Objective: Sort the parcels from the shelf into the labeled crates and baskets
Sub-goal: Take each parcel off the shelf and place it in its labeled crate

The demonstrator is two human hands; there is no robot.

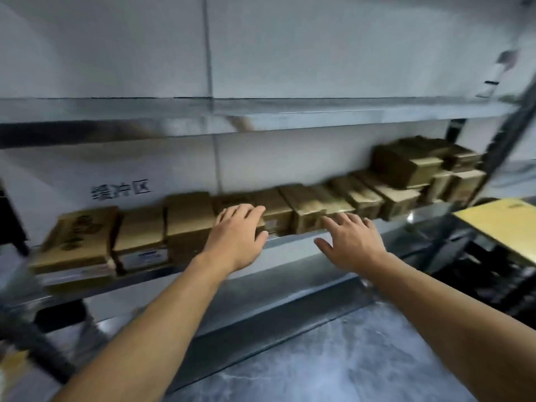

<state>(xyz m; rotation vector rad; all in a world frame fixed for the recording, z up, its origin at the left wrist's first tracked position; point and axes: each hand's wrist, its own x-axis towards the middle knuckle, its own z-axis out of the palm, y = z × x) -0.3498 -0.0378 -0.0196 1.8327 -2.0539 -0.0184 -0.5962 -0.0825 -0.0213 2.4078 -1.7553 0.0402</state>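
The left hand (236, 237) reaches onto the shelf (293, 242) with its fingers (242, 211) stretched nearly straight and laid over the top front of a brown cardboard parcel (232, 201) near the middle of the row. The thumb sticks out to the side, off the box, and no closed grip shows. The right hand (352, 246) is released, with fingers spread and holding nothing. Its fingertips are at the shelf's front edge, just before the next parcel to the right (307, 211), and motion blur hides whether they touch it. Both bare forearms run up from the bottom of the view.

The parcels stand side by side in one long row on the metal shelf, from a flat box at the left end (77, 240), past a box with a pale label on its front (139, 237), to the far right. There several boxes are piled in a stack (406, 163) against the back. All are brown cardboard and blurred.

Behind the row is a pale wall with black characters (120, 189) printed above the left boxes. An upper shelf (261, 113) of bright metal spans the view overhead. At the right, a yellow flat panel (501, 224) lies over dark, indistinct shapes. Below the shelf lies a grey marbled floor (348, 361).
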